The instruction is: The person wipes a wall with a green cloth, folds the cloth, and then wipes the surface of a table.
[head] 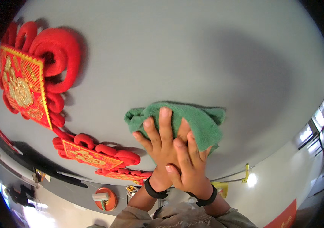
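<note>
My left hand (162,146) lies flat with fingers spread on a folded green cloth (199,119), holding it against a smooth grey wall (150,62). Across the back and side of that hand rests my right hand (192,168), its fingers apart and some fingertips at the cloth's lower right edge. The cloth is bunched, with a fold hanging over on the right. Both wrists wear black bands. Left of the hands hangs a red plush ornament (22,85) with gold-trimmed panels, linked to a smaller red panel (93,155) lower down.
Down at the lower left, an orange-red round stool (113,199) carries a pale roll-like item. A yellow-ended metal frame (246,173) stands at the lower right. A red printed sheet or banner (284,216) lies at the bottom right. Bright windows (318,119) line the far right.
</note>
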{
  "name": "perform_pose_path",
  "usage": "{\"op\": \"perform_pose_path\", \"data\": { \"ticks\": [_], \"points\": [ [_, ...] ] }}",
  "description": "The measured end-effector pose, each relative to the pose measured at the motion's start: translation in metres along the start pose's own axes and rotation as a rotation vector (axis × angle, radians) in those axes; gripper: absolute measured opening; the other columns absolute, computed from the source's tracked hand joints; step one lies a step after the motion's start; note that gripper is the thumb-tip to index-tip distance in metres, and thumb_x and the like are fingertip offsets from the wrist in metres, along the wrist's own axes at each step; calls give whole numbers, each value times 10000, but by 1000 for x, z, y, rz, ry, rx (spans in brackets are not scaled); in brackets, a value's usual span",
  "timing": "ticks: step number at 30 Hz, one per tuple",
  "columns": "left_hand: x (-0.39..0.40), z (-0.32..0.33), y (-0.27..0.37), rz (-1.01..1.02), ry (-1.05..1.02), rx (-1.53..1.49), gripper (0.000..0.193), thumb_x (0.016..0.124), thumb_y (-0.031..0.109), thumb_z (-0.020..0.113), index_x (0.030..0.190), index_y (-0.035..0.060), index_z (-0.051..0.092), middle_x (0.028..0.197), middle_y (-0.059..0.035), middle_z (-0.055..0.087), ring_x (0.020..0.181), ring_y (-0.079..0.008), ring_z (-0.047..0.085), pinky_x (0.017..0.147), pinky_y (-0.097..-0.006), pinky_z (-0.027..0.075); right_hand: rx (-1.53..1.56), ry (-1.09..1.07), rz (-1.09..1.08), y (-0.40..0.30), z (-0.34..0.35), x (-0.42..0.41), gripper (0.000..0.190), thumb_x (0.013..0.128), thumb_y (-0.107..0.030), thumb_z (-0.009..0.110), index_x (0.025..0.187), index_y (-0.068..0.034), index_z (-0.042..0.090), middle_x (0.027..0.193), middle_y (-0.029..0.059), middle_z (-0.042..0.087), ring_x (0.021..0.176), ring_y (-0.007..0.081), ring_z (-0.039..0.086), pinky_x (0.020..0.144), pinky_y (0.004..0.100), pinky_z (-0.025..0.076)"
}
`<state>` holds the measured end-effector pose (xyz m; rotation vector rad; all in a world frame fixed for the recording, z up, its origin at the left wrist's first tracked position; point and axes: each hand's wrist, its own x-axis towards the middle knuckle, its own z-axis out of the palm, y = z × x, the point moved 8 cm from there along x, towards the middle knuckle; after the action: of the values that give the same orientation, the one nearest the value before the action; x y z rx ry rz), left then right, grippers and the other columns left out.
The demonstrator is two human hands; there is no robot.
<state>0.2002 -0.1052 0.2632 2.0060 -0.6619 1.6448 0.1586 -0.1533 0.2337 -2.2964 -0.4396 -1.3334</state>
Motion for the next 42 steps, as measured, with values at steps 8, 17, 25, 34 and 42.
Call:
{"op": "perform_pose_path", "data": {
  "ticks": [8, 17, 25, 34, 42],
  "points": [
    [-55, 17, 7, 21, -183, 45, 869, 830, 726, 378, 1500, 285, 42, 1530, -226, 23, 1399, -457, -75, 1056, -662, -52, 7, 1, 78, 15, 7, -45, 466, 847, -271, 550, 1279, -97, 562, 1449, 218, 325, 1300, 383, 338, 1078, 514, 151],
    [-25, 21, 22, 46, -115, 67, 750, 859, 715, 320, 1484, 348, 129, 1547, -142, 96, 1371, -527, -45, 1049, -674, -57, 45, 37, 93, 24, -10, -25, 467, 844, -277, 556, 1282, -115, 559, 1431, 250, 333, 1108, 353, 444, 966, 519, 282],
    [45, 21, 67, 101, -130, 61, 605, 898, 641, 326, 1448, 395, 276, 1524, -68, 252, 1374, -522, 11, 1035, -688, -76, -31, 243, -34, 32, -59, 15, 468, 890, -301, 488, 1311, -99, 514, 1461, 219, 312, 1284, 489, 308, 1033, 599, 200],
    [-38, 48, 75, 174, -136, 164, 706, 866, 720, 266, 1474, 415, 79, 1570, 18, 22, 1390, -483, -32, 1008, -733, -60, -30, 88, 134, 53, -37, -50, 388, 904, -254, 472, 1253, -120, 577, 1410, 152, 412, 1291, 451, 336, 1064, 561, 207],
    [-36, 55, 93, 164, -131, 189, 719, 892, 676, 237, 1494, 334, 43, 1564, -97, 6, 1367, -533, -16, 1005, -745, -12, -76, 47, 173, 60, -48, -46, 465, 872, -307, 535, 1325, -201, 531, 1436, 107, 390, 1306, 379, 353, 1090, 559, 141]
  ]
}}
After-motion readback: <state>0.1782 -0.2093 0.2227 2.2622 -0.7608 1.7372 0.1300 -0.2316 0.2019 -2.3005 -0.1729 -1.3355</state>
